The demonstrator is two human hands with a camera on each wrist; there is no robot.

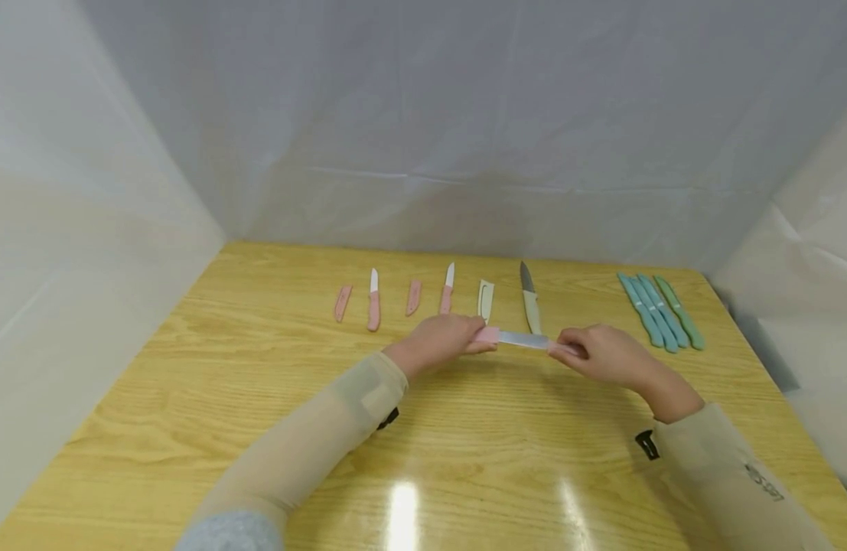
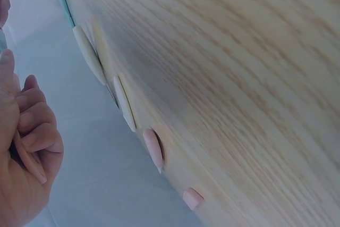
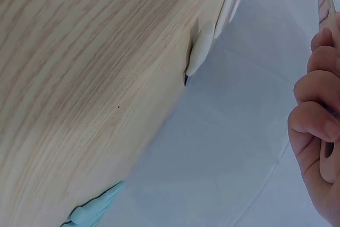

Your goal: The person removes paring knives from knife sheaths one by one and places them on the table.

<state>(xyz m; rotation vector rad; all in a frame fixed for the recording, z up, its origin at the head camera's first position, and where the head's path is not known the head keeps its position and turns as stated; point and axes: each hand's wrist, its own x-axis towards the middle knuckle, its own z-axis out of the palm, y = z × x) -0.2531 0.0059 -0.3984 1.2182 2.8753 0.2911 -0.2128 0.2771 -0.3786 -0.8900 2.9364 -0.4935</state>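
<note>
Above the table, my left hand (image 1: 440,342) grips a pink knife sheath (image 1: 489,334), its mouth facing right. My right hand (image 1: 610,356) holds a knife by its pink handle (image 3: 328,166), fingers curled round it. The bright blade (image 1: 523,340) spans the gap between my hands, its far end meeting the sheath's mouth. In the left wrist view the sheath's other end (image 2: 31,158) pokes out of the curled left fingers. Just behind the hands lie a cream sheath (image 1: 486,298) and a cream-handled knife (image 1: 531,306) with a grey blade.
Left along the back row lie two pink-handled knives (image 1: 374,306) with bare blades and two pink sheaths (image 1: 343,303). At the back right, three blue knives (image 1: 649,312) and a green one (image 1: 681,315) lie side by side. Pale sheeting (image 1: 423,138) surrounds the wooden table (image 1: 223,367).
</note>
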